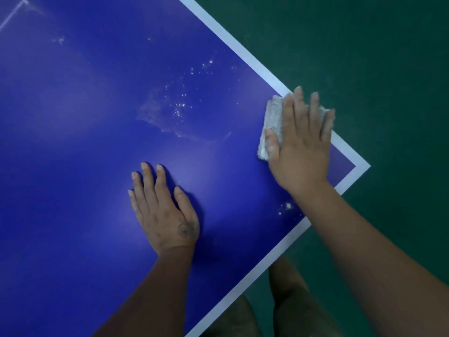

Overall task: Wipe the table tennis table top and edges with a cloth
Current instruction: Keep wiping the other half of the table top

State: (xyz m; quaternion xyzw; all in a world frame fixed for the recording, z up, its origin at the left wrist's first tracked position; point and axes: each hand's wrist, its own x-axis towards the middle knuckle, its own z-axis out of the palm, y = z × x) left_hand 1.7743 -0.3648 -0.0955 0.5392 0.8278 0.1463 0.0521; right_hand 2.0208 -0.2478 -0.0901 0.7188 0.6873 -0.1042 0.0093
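Pressing cloth [273,122] flat under right hand [301,144], fingers [298,105] straight and spread, uncurled, on the white border [243,52] near the table [73,147] corner, likely to sweep dirt off the edge. Bracing with left hand [164,211], open and flat on the blue top, holding nothing. Yet to wipe: specks [179,104] farther in.

left hand [165,215]: dark round mark on back | forearms [379,251]: bare | nails [145,165]: short
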